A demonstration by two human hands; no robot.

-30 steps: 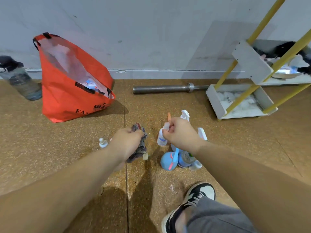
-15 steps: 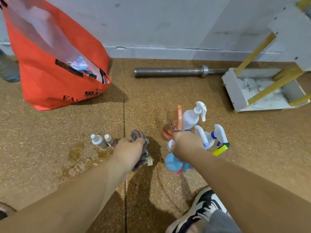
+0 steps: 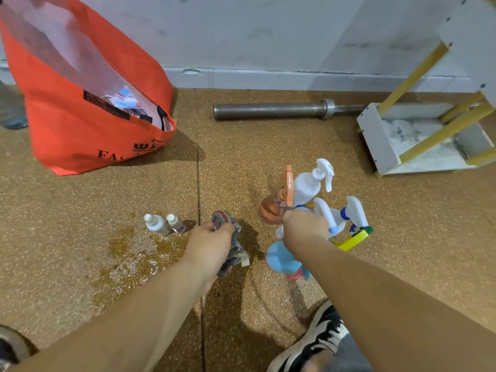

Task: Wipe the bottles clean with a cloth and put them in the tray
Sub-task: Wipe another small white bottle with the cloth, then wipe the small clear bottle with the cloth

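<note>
My left hand [image 3: 212,241] grips a bunched grey patterned cloth [image 3: 228,232] just above the floor. My right hand [image 3: 304,228] is closed around the top of a small bottle in a cluster of bottles; the bottle itself is mostly hidden under the hand. The cluster holds an orange bottle [image 3: 271,208], a white spray bottle [image 3: 311,181], a white and blue spray bottle [image 3: 341,214], a yellow and green piece [image 3: 354,237] and a light blue round bottle [image 3: 280,260]. Two small white bottles [image 3: 163,224] stand left of the cloth. The white tray [image 3: 375,139] sits at the right under a yellow frame.
An orange bag [image 3: 88,103] with items inside stands at the back left. A steel bar [image 3: 273,111] lies along the grey wall. A wet patch [image 3: 131,253] spreads on the speckled brown floor. My shoe [image 3: 314,342] is at the bottom.
The view has dropped closer to the floor. My right hand has come down from holding a small white bottle up into the bottle cluster. My left hand keeps the cloth.
</note>
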